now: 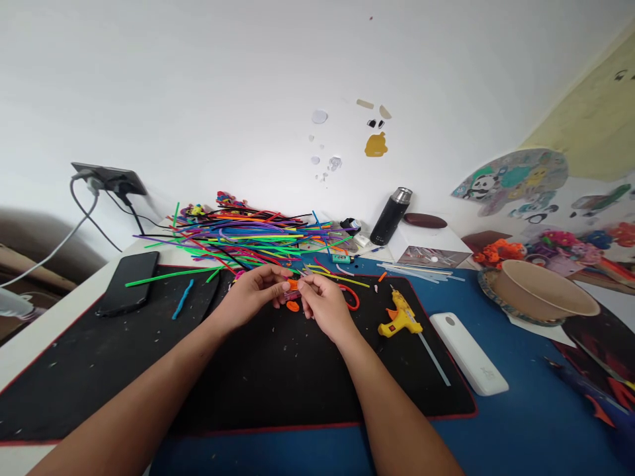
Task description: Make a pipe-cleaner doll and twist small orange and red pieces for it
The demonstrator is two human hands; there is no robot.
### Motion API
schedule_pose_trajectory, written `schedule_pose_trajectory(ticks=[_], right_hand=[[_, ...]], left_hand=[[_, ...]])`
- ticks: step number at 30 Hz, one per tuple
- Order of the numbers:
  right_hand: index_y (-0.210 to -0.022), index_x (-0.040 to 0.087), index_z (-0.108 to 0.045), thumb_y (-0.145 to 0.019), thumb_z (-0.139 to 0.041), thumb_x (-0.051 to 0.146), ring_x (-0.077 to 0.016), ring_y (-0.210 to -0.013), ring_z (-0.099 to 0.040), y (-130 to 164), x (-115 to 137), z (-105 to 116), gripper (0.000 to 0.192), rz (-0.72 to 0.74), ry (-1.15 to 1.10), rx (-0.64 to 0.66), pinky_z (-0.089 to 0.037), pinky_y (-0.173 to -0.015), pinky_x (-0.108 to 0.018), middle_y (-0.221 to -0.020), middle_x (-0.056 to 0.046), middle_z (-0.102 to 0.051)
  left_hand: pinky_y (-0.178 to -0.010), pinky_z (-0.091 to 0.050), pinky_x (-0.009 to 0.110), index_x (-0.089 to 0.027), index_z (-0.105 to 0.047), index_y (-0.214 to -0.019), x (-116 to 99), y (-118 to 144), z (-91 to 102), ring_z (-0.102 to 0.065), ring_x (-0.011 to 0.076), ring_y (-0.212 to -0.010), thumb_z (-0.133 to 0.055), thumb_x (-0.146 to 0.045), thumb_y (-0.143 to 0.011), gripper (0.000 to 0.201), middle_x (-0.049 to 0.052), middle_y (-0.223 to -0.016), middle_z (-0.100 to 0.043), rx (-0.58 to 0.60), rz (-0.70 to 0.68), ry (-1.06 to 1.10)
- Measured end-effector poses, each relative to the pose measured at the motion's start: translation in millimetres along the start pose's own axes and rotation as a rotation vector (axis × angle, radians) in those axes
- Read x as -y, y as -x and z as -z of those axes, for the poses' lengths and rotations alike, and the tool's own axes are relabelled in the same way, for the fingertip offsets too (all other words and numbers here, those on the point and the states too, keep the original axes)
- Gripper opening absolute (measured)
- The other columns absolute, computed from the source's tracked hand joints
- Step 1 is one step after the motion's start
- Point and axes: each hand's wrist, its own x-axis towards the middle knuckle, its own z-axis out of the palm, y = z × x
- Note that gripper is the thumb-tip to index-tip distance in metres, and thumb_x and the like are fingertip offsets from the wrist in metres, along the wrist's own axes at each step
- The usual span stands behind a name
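Over the black mat [268, 390], my left hand [258, 291] and my right hand [325, 304] meet with fingertips closed. Between them they pinch a small orange fuzzy piece [293, 285] that looks like shaped pipe cleaner. Just below the fingers is a separate orange oval piece [293, 307]. A red loop [354, 299], perhaps a scissor handle, shows to the right behind my right hand. Behind both hands spreads a pile of colourful pipe cleaners [258, 231]. My fingers partly hide the held piece.
To the right lie a yellow glue gun [401, 316] with a glue stick in it and a white power bank [469, 354]. A black phone [129, 283] and a blue twisted pipe cleaner [183, 299] are at left. A black flask [391, 217] stands by the wall, near a beige bowl [546, 287].
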Motion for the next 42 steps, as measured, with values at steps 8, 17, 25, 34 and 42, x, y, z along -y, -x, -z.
schedule_pose_trajectory(ticks=[8,17,25,34,42], right_hand=[[-0.089,0.019,-0.065,-0.094,-0.060,0.046,-0.0099,-0.043,-0.048,-0.2,-0.5,0.5,0.027,-0.002,-0.006,0.013,-0.036,-0.046,-0.023,-0.057,0.005,-0.055],[-0.092,0.019,-0.065,-0.093,-0.060,0.043,-0.0097,-0.044,-0.049,-0.2,-2.9,-3.4,0.024,-0.032,0.006,0.045,-0.037,-0.044,-0.022,-0.058,0.006,-0.056],[-0.088,0.020,-0.064,-0.092,-0.060,0.040,-0.0108,-0.044,-0.050,0.5,-1.8,-2.4,0.021,-0.002,0.095,0.004,-0.038,-0.046,-0.023,-0.057,0.006,-0.056],[-0.088,0.020,-0.064,-0.093,-0.059,0.039,-0.0106,-0.044,-0.051,0.6,-3.5,-1.4,0.020,0.015,0.149,-0.005,-0.040,-0.047,-0.022,-0.058,0.005,-0.055],[-0.090,0.021,-0.068,-0.095,-0.059,0.032,-0.0112,-0.048,-0.054,2.3,-3.4,-4.0,0.016,0.019,0.243,0.007,-0.040,-0.051,-0.022,-0.060,0.004,-0.059]], left_hand=[[-0.062,-0.053,0.029,-0.017,-0.069,-0.093,0.2,0.0,-1.1,-0.063,0.0147,-0.063,-0.080,-0.054,-0.079,0.041,0.002,-0.079,-0.071,-0.025,0.012,0.005],[-0.063,-0.053,0.029,-0.017,-0.068,-0.093,8.1,0.0,-2.9,-0.064,0.0155,-0.066,-0.078,-0.053,-0.082,0.039,0.002,-0.079,-0.071,-0.031,-0.009,-0.015],[-0.062,-0.054,0.029,-0.018,-0.069,-0.094,8.5,-0.1,-2.5,-0.066,0.0169,-0.066,-0.075,-0.056,-0.082,0.040,0.002,-0.077,-0.071,-0.003,0.008,-0.050],[-0.063,-0.051,0.027,-0.019,-0.072,-0.092,-2.4,-0.8,9.3,-0.062,0.0171,-0.068,-0.071,-0.059,-0.084,0.041,0.003,-0.082,-0.073,-0.173,-0.093,-0.245],[-0.058,-0.047,0.026,-0.019,-0.072,-0.099,-14.0,-17.8,60.7,-0.061,0.0166,-0.065,-0.072,-0.055,-0.080,0.041,0.003,-0.080,-0.071,-0.616,-0.165,-0.233]])
